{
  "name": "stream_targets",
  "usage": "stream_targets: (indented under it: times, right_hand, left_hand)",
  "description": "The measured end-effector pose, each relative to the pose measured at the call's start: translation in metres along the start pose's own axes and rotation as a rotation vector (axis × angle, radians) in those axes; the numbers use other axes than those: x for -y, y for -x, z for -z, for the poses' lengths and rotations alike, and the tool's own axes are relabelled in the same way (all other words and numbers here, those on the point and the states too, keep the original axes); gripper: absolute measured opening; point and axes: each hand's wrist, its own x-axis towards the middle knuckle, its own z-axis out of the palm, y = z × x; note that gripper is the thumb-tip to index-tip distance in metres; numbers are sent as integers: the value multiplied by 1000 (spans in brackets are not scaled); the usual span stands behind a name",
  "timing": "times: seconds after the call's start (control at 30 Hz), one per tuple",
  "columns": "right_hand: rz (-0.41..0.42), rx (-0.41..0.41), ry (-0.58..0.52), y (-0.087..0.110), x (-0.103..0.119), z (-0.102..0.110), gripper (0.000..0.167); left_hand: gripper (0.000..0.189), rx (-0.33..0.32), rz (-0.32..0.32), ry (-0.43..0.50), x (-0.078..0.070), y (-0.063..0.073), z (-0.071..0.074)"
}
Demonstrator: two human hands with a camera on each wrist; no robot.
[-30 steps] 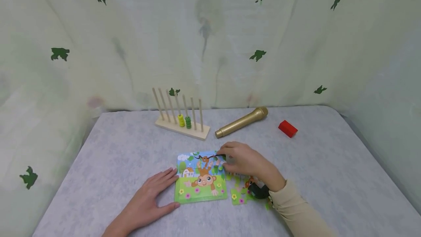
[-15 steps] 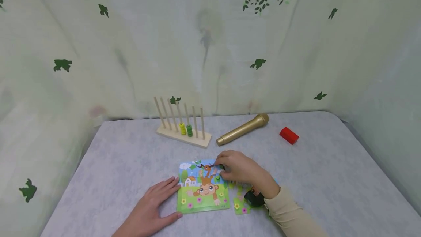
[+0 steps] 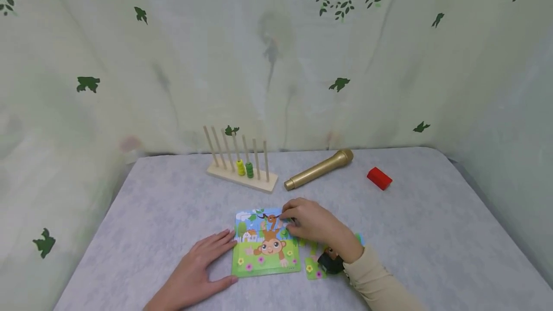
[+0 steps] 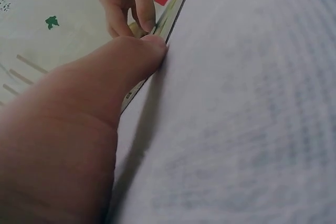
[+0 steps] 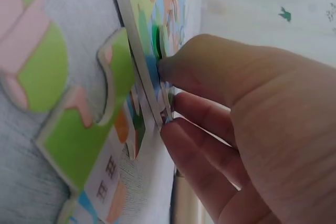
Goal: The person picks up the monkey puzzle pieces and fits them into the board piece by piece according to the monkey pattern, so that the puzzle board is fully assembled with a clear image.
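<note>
A jigsaw puzzle board (image 3: 259,268) with a cartoon monkey picture lies flat near the front of the table. My left hand (image 3: 196,263) rests beside it, fingertips and thumb touching its left edge, fingers straight. At the board's upper right corner, my right hand (image 3: 317,222) pinches a puzzle piece (image 5: 162,43) between thumb and fingers. That piece is slightly raised and tilted against the board in the right wrist view; the fingers hide much of it. Several loose puzzle pieces (image 5: 86,140) lie right of the board, partly under the right wrist in the head view.
Behind the board stands a wooden peg rack (image 3: 242,180) with yellow and green beads. A gold microphone (image 3: 317,170) and a red block (image 3: 379,178) lie to its right. A pale printed curtain (image 3: 276,61) hangs behind the table's back edge.
The head view has tilted, so everything sits lower in it. My right fingers have shifted slightly left over the board's upper right corner. The left hand stays at the left edge.
</note>
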Motion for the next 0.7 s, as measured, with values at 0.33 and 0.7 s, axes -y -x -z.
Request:
stream_targets:
  times: [0.33,0.7]
  right_hand:
    - [1,3,29,9,1,-10,25]
    - [9,-40,29,8,7,-4,25]
  left_hand:
    - [62,-6,44,82,5,3,-12]
    - [58,-19,107,98,1,1,-3]
